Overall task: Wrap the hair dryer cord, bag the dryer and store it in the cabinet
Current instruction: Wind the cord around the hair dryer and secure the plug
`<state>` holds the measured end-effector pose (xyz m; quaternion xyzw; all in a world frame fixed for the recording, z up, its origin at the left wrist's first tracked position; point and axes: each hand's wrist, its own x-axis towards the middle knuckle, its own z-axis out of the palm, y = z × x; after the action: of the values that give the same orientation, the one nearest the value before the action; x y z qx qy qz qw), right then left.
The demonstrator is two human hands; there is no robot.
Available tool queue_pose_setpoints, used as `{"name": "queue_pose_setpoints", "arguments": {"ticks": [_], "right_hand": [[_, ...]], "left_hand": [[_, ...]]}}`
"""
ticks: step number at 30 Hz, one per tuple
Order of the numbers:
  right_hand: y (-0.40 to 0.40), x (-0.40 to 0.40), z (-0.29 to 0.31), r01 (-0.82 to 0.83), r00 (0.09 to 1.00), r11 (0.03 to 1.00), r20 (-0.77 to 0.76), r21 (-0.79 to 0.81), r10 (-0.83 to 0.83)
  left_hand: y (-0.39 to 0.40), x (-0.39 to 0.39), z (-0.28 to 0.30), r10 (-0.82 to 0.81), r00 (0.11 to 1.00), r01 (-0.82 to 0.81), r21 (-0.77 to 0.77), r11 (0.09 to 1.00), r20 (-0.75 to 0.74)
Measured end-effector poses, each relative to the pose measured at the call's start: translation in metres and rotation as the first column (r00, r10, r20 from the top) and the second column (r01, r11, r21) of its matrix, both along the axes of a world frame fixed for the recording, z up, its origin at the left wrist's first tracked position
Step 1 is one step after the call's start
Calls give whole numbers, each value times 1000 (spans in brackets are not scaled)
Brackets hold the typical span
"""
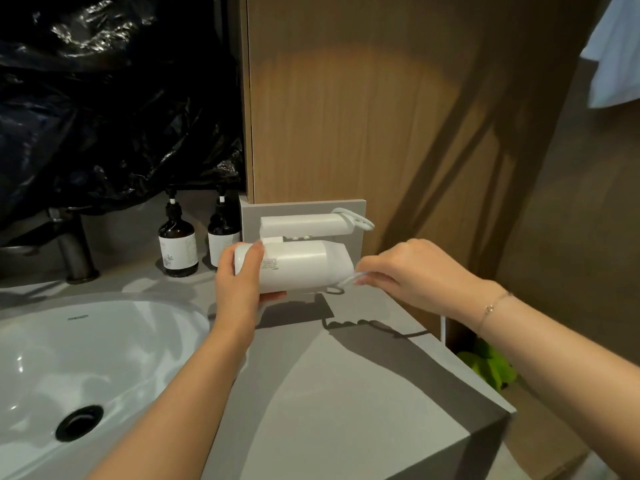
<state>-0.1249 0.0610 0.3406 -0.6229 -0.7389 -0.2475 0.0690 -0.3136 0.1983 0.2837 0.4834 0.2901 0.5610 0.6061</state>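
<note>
Near the middle of the frame, the white hair dryer [294, 266] lies sideways just above the grey counter [346, 393], its folded handle along the top and its barrel end pointing left. At that barrel end the left hand [239, 285] holds it, fingers curled round the front and the thumb underneath. To the right of the dryer's rear end, the right hand [412, 271] pinches the white cord [348, 280] between its fingertips, right where the cord leaves the body; a loop of it hangs just below. Another white loop shows at the upper right of the dryer, by the handle end. A stretch of cord also drops past the counter's right edge, under the right wrist, which wears a thin bracelet [491, 308].

At the left of the frame sits a white sink [104, 341] with a dark drain. Two brown pump bottles [178, 244] stand behind it, left of the dryer, beside a dark faucet [74, 247]. Black plastic sheeting [104, 98] fills the upper left, and a wood panel [363, 98] rises behind the dryer.
</note>
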Motion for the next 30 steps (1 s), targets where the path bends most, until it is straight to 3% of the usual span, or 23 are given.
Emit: {"name": "queue_pose_setpoints", "arguments": {"ticks": [3,7,12,16,24,30], "right_hand": [[3,1,20,182,983,981,-16,69,-181],[3,5,36,363,904,931,-256,39,-342],[4,-1,50,92,818,953,-524,-290,-238],[6,0,60,69,820,898,-488,-435,-299],[9,13,70,82,892,983,-427,-167,-147],[15,22,69,183,816,948,-498,-259,-294]], "left_hand": [[0,-2,1,-29,1000,29,-24,999,6],[4,-6,3,-57,998,59,-75,995,34],[4,-4,-1,-84,995,84,-9,996,-49],[-1,1,-4,-138,987,138,-6,990,-82],[1,-2,-6,-231,969,231,-10,973,-85],[3,-5,-4,-312,942,313,-8,950,-121]]}}
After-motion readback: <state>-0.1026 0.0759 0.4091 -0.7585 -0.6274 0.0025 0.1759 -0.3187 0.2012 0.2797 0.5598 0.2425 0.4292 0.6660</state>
